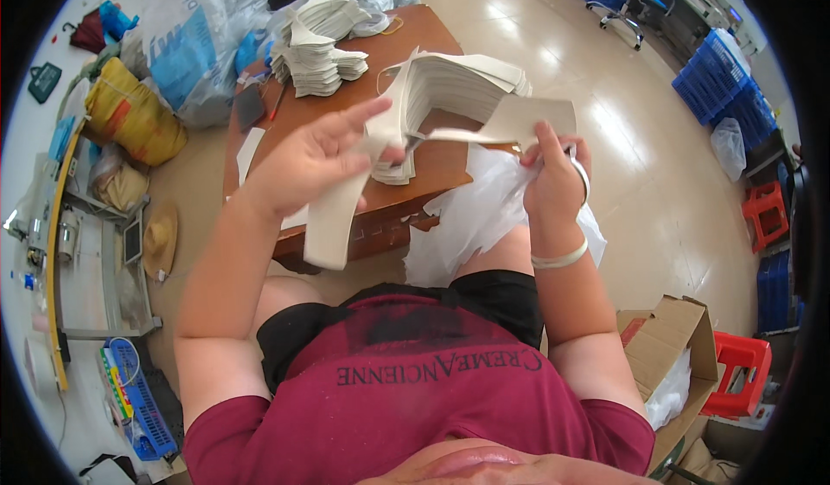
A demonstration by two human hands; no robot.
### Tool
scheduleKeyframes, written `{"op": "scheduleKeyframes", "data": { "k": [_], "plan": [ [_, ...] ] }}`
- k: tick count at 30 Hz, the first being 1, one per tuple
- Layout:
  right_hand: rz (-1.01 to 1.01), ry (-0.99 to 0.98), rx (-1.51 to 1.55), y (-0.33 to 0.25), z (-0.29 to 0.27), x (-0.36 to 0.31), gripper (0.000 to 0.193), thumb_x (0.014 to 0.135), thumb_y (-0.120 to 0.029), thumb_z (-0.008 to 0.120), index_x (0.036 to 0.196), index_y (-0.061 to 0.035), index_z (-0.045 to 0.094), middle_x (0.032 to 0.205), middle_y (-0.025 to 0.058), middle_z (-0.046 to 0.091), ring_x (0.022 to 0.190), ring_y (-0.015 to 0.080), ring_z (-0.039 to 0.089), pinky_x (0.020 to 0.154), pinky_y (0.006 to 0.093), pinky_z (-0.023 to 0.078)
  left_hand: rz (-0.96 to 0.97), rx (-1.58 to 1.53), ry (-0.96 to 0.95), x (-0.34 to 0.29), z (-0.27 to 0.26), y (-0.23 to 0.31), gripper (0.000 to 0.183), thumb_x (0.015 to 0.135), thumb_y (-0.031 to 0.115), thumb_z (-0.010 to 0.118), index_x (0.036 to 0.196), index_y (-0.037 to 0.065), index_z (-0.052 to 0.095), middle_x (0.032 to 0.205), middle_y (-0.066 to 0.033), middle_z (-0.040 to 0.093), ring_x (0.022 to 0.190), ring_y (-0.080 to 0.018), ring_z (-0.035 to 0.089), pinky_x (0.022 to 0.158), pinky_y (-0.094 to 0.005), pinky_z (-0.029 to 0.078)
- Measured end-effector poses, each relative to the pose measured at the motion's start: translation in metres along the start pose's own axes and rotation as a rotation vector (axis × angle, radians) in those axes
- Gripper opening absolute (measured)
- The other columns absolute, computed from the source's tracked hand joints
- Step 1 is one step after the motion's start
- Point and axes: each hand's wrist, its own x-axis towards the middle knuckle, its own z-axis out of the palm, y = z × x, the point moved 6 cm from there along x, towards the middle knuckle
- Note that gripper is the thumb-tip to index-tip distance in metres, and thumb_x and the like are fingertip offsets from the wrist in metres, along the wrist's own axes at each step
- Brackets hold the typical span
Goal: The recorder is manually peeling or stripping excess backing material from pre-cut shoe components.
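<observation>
A flat beige cut piece (529, 119) with long arms, perhaps fabric or thin board, is held up in front of my body. Its near arm (333, 226) hangs down past my left hand (324, 156). That hand is slightly blurred, its index finger stretched out, while the thumb and other fingers lie on either side of the piece. My right hand (555, 174) pinches the other end between thumb and fingers. A white loop (583, 176) sits around the right hand; what it belongs to is unclear. Just beyond, a stack of similar beige pieces (432, 87) rests on the brown table (406, 35).
Another beige stack (320, 61) and a dark phone-like object (250, 105) lie at the table's left. White plastic (467, 213) drapes over my lap. Full bags (186, 44) crowd the far left. A cardboard box (666, 338) and red stool (739, 373) stand at right.
</observation>
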Motion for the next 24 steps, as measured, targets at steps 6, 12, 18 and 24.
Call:
{"op": "scheduleKeyframes", "data": {
  "k": [6, 12, 18, 24],
  "plan": [
    [0.046, 0.023, 0.084, 0.025, 0.051, 0.054, 0.027, 0.084, -0.01, 0.075, 0.08, -0.0081, 0.049, 0.064, 0.0056, 0.056, 0.049, 0.0174, 0.054, 0.05, 0.03, 0.042, 0.236, 0.202, 0.225, 0.069, -0.048, 0.026, 0.044, 0.095, 0.001, 0.053, 0.138, 0.006, 0.055, 0.127, -0.0018, 0.061, 0.108, -0.0074, 0.058, 0.093, -0.0238, 0.047],
    [0.122, 0.105, -0.037, 0.051, 0.068, 0.081, 0.022, 0.086, -0.009, 0.071, 0.088, -0.0074, 0.049, 0.064, 0.0055, 0.057, 0.048, 0.0183, 0.057, 0.05, 0.0299, 0.043, 0.195, 0.167, 0.259, 0.125, -0.08, -0.004, 0.049, 0.094, 0.0, 0.051, 0.143, 0.004, 0.048, 0.137, -0.003, 0.055, 0.113, -0.0092, 0.057, 0.097, -0.0257, 0.046],
    [0.179, 0.183, 0.161, 0.061, 0.073, 0.094, 0.022, 0.09, -0.003, 0.063, 0.097, -0.0044, 0.042, 0.092, 0.0144, 0.061, 0.079, 0.0231, 0.067, 0.061, 0.0342, 0.053, 0.19, 0.159, 0.233, 0.136, -0.081, -0.008, 0.053, 0.093, 0.0, 0.052, 0.145, 0.004, 0.045, 0.139, -0.0043, 0.054, 0.113, -0.0101, 0.057, 0.098, -0.0262, 0.046],
    [0.266, 0.122, 0.305, 0.067, 0.076, 0.099, 0.025, 0.09, 0.005, 0.059, 0.105, 0.0, 0.04, 0.108, 0.0167, 0.054, 0.106, 0.0323, 0.062, 0.081, 0.0412, 0.057, -0.023, 0.199, 0.207, 0.141, -0.091, -0.016, 0.052, 0.093, 0.001, 0.055, 0.144, 0.004, 0.046, 0.129, -0.0068, 0.06, 0.106, -0.0104, 0.06, 0.093, -0.0274, 0.049]
  ]
}}
